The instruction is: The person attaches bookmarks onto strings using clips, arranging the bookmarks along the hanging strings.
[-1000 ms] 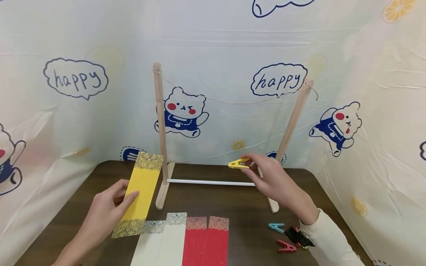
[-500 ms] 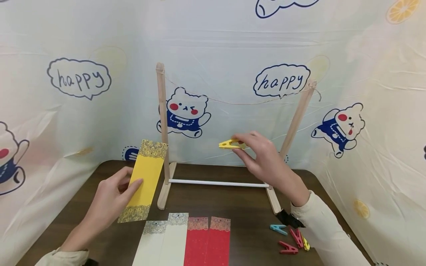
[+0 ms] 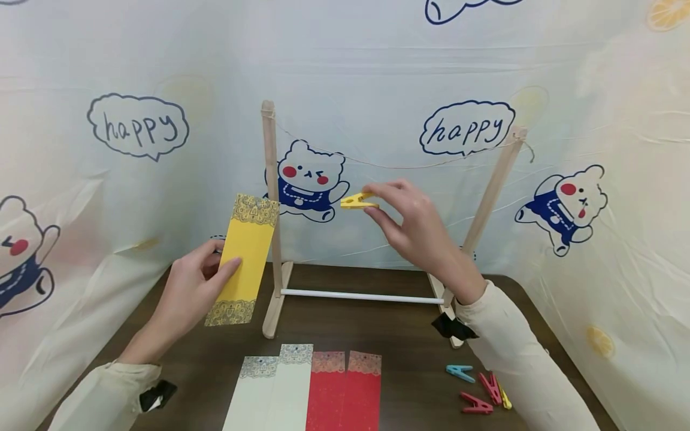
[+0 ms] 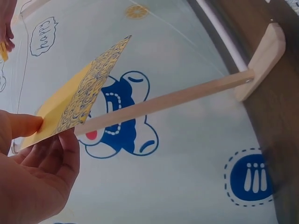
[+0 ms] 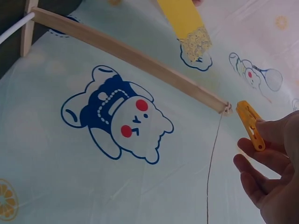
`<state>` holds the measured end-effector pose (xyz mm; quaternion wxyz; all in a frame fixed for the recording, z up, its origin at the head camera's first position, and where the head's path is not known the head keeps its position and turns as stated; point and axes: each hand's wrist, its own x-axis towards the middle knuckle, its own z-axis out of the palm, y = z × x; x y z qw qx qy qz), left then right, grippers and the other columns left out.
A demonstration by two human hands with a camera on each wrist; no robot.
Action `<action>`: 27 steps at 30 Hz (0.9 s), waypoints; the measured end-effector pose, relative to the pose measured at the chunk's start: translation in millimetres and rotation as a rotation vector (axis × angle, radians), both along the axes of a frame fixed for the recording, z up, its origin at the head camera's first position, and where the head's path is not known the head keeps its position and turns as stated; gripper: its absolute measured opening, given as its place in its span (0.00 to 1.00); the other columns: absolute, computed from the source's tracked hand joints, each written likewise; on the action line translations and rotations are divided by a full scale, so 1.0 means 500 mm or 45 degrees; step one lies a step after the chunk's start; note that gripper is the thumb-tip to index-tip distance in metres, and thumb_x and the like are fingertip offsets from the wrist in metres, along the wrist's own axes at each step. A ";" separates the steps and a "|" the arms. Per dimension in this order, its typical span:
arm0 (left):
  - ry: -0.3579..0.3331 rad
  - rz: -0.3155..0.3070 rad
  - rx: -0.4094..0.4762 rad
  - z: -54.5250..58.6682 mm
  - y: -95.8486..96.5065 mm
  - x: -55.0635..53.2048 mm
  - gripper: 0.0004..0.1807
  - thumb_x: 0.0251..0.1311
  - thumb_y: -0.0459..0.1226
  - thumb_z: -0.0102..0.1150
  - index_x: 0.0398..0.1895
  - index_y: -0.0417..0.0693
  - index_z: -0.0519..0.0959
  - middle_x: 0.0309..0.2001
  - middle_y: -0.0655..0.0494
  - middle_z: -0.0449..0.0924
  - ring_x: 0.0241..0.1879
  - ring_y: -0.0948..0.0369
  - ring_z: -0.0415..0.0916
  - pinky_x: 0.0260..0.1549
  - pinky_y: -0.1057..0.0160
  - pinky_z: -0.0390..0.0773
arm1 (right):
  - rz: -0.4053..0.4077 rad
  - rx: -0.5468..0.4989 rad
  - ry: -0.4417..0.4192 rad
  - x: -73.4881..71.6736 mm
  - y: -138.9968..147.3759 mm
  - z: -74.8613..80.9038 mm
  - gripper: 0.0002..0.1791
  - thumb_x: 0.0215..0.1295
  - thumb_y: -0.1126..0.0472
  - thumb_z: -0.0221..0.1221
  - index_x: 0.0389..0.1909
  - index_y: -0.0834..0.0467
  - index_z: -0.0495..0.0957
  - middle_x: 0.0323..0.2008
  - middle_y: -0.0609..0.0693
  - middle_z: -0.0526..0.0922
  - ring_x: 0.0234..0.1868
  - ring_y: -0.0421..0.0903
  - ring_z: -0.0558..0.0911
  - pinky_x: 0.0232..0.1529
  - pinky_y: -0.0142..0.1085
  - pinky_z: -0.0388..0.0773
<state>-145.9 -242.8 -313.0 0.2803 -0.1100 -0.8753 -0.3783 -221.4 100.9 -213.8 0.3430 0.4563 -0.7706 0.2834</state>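
A yellow paper card (image 3: 249, 251) with dark lace-pattern bands at both ends tilts in front of the left post. My left hand (image 3: 190, 286) pinches its left edge, thumb on the front face. My right hand (image 3: 417, 230) holds a yellow clothespin (image 3: 358, 202) between thumb and fingertips, its nose pointing left. Both are lifted off the table, apart from each other and below the thin string (image 3: 399, 167) strung between the posts. In the right wrist view the clothespin (image 5: 251, 125) appears beside the top of the post.
A wooden stand with a left post (image 3: 271, 179), right post (image 3: 496, 188) and white crossbar (image 3: 361, 296) stands on the dark table. White cards (image 3: 293, 389) and red cards (image 3: 363, 395) lie in front. Blue (image 3: 460, 373), red (image 3: 477, 404) and yellow clothespins (image 3: 505, 397) lie at right.
Both hands have risen toward the string. The left hand brought the yellow card up and slightly right; the right hand moved the clothespin up and left.
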 end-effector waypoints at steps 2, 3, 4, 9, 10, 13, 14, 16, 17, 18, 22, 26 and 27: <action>-0.003 -0.016 0.009 0.011 0.004 -0.011 0.13 0.67 0.37 0.62 0.47 0.37 0.76 0.38 0.39 0.86 0.30 0.53 0.85 0.25 0.73 0.79 | -0.015 -0.026 0.013 -0.009 -0.006 0.013 0.15 0.66 0.65 0.65 0.53 0.62 0.81 0.48 0.53 0.85 0.52 0.49 0.79 0.51 0.44 0.78; -0.009 -0.026 0.014 0.015 0.006 -0.016 0.13 0.68 0.37 0.62 0.47 0.36 0.76 0.38 0.38 0.86 0.30 0.52 0.85 0.25 0.73 0.79 | -0.023 -0.040 0.013 -0.013 -0.010 0.019 0.15 0.66 0.64 0.65 0.53 0.61 0.82 0.48 0.53 0.85 0.52 0.49 0.80 0.52 0.45 0.78; -0.013 -0.034 0.016 0.019 0.007 -0.020 0.13 0.68 0.38 0.61 0.47 0.36 0.76 0.38 0.38 0.86 0.30 0.52 0.85 0.25 0.73 0.79 | -0.031 -0.050 0.012 -0.018 -0.015 0.025 0.15 0.66 0.64 0.64 0.53 0.61 0.82 0.49 0.53 0.85 0.52 0.49 0.80 0.53 0.45 0.78; -0.019 -0.038 0.000 0.038 0.007 -0.036 0.13 0.68 0.39 0.61 0.47 0.37 0.76 0.38 0.38 0.86 0.30 0.52 0.85 0.24 0.72 0.79 | -0.015 -0.078 -0.005 -0.040 -0.050 0.049 0.16 0.67 0.63 0.64 0.54 0.60 0.81 0.50 0.52 0.85 0.53 0.47 0.80 0.55 0.41 0.77; -0.010 -0.039 -0.001 0.043 0.007 -0.039 0.13 0.68 0.39 0.61 0.47 0.38 0.76 0.38 0.38 0.86 0.30 0.52 0.85 0.24 0.73 0.79 | -0.007 -0.083 -0.006 -0.043 -0.057 0.053 0.15 0.67 0.63 0.64 0.54 0.60 0.81 0.50 0.52 0.85 0.53 0.46 0.80 0.55 0.40 0.77; 0.017 -0.058 0.009 0.059 0.007 -0.052 0.12 0.68 0.39 0.61 0.46 0.38 0.76 0.38 0.37 0.86 0.30 0.52 0.85 0.24 0.73 0.78 | 0.016 -0.102 0.009 -0.050 -0.079 0.064 0.15 0.67 0.64 0.63 0.53 0.61 0.82 0.50 0.52 0.85 0.53 0.45 0.79 0.56 0.38 0.76; 0.022 -0.064 0.013 0.065 0.007 -0.055 0.13 0.69 0.39 0.60 0.46 0.38 0.76 0.38 0.36 0.86 0.30 0.51 0.85 0.24 0.74 0.78 | 0.017 -0.107 0.012 -0.053 -0.086 0.067 0.15 0.68 0.63 0.63 0.53 0.61 0.82 0.50 0.52 0.85 0.53 0.44 0.79 0.56 0.37 0.76; 0.028 -0.071 0.019 0.076 0.006 -0.063 0.13 0.69 0.39 0.60 0.46 0.37 0.77 0.38 0.36 0.86 0.30 0.51 0.85 0.24 0.75 0.78 | 0.017 -0.116 0.015 -0.058 -0.097 0.073 0.14 0.69 0.63 0.62 0.53 0.61 0.82 0.49 0.53 0.85 0.53 0.45 0.79 0.55 0.37 0.76; 0.026 -0.074 0.023 0.082 0.004 -0.067 0.13 0.69 0.39 0.60 0.47 0.37 0.77 0.38 0.35 0.86 0.31 0.50 0.85 0.24 0.75 0.78 | 0.014 -0.119 0.013 -0.061 -0.102 0.076 0.14 0.69 0.63 0.62 0.53 0.62 0.82 0.49 0.53 0.85 0.53 0.45 0.79 0.55 0.37 0.77; 0.027 -0.074 0.027 0.089 0.004 -0.072 0.13 0.69 0.39 0.60 0.47 0.37 0.77 0.39 0.35 0.86 0.31 0.50 0.85 0.24 0.75 0.78 | 0.009 -0.125 0.010 -0.064 -0.106 0.080 0.14 0.69 0.63 0.61 0.53 0.62 0.82 0.49 0.53 0.85 0.52 0.45 0.80 0.54 0.36 0.77; 0.009 -0.087 0.022 0.116 -0.002 -0.088 0.14 0.69 0.40 0.60 0.48 0.37 0.76 0.40 0.35 0.86 0.32 0.47 0.85 0.25 0.75 0.78 | -0.033 -0.144 -0.032 -0.078 -0.122 0.096 0.14 0.70 0.61 0.61 0.53 0.61 0.82 0.49 0.53 0.85 0.51 0.45 0.80 0.52 0.33 0.76; -0.036 -0.099 -0.001 0.140 -0.008 -0.101 0.17 0.70 0.42 0.58 0.51 0.38 0.76 0.42 0.35 0.85 0.34 0.46 0.86 0.27 0.76 0.78 | -0.027 -0.149 -0.049 -0.095 -0.142 0.108 0.13 0.70 0.61 0.60 0.52 0.61 0.83 0.48 0.52 0.86 0.49 0.44 0.80 0.51 0.32 0.75; -0.051 -0.099 0.000 0.145 -0.009 -0.104 0.17 0.70 0.43 0.58 0.52 0.38 0.76 0.42 0.36 0.85 0.35 0.46 0.86 0.28 0.75 0.78 | -0.020 -0.147 -0.049 -0.098 -0.148 0.111 0.13 0.70 0.61 0.60 0.52 0.61 0.83 0.47 0.51 0.86 0.48 0.44 0.79 0.51 0.31 0.74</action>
